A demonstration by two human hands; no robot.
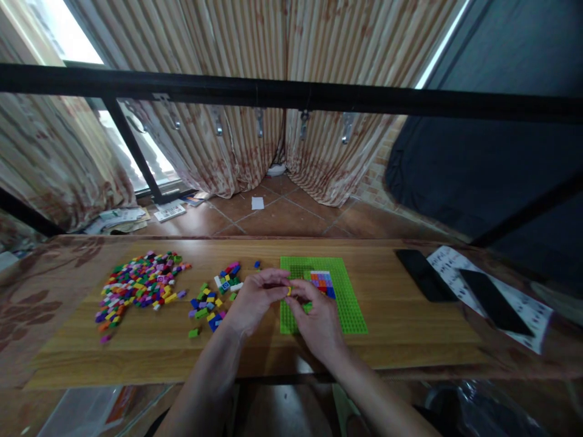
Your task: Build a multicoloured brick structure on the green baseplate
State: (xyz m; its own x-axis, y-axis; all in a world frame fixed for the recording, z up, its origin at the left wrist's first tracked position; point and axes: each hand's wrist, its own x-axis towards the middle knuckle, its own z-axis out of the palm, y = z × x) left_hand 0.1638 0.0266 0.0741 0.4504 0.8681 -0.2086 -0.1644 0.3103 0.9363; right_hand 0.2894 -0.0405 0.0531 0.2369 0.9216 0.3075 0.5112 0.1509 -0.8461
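Observation:
My left hand (260, 297) and my right hand (317, 312) meet above the left part of a green studded baseplate (353, 312). A small yellow toy brick (288, 291) shows between their fingertips, with the fingers of both hands pinched around it. On the baseplate, partly hidden by my right hand, is a block of joined bricks (322, 280) in white, purple, orange, red and blue. Left of my left hand lies a loose group of bricks (207, 303) in blue, green, yellow, purple and white.
A large heap of mixed small bricks (141, 282) spreads over the left of the wooden board (387, 328). At the right lie a black phone (426, 274) and another dark flat device (494, 300) on a printed sheet (449, 261). A dark metal bar (291, 91) crosses beyond the board.

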